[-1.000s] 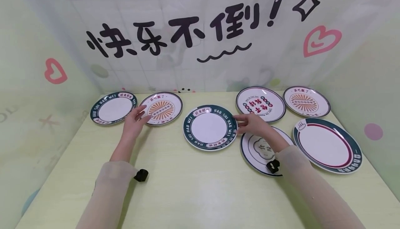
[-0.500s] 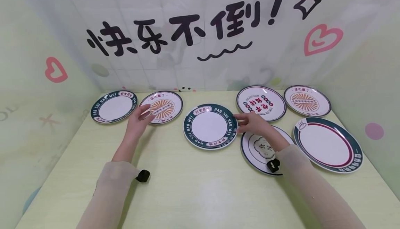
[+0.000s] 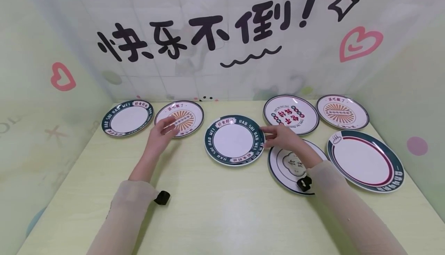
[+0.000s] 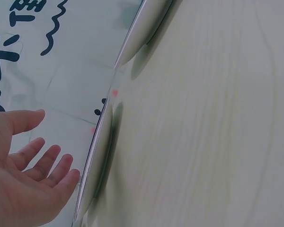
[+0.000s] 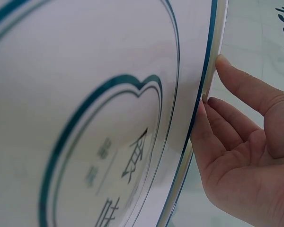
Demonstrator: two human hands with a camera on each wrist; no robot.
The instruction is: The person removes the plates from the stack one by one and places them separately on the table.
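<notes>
My left hand hovers over the lower left of a small plate with an orange sunburst, its fingers loosely bent and holding nothing. The left wrist view shows that hand apart from the plate, seen edge-on. With thumb and fingertips, my right hand holds the right rim of a green-rimmed plate lying mid-table. Beneath the right wrist lies a white plate with a cloud-shaped emblem, partly hidden by the arm. In the right wrist view, this plate fills the foreground beside the right hand.
Another green-rimmed plate lies at the back left. On the right are a plate with red lettering, a second sunburst plate and a large oval plate. A printed backdrop stands behind the table.
My left hand has moved right, from the gap between the two left plates to over the sunburst plate. The right hand and the plates have stayed in place.
</notes>
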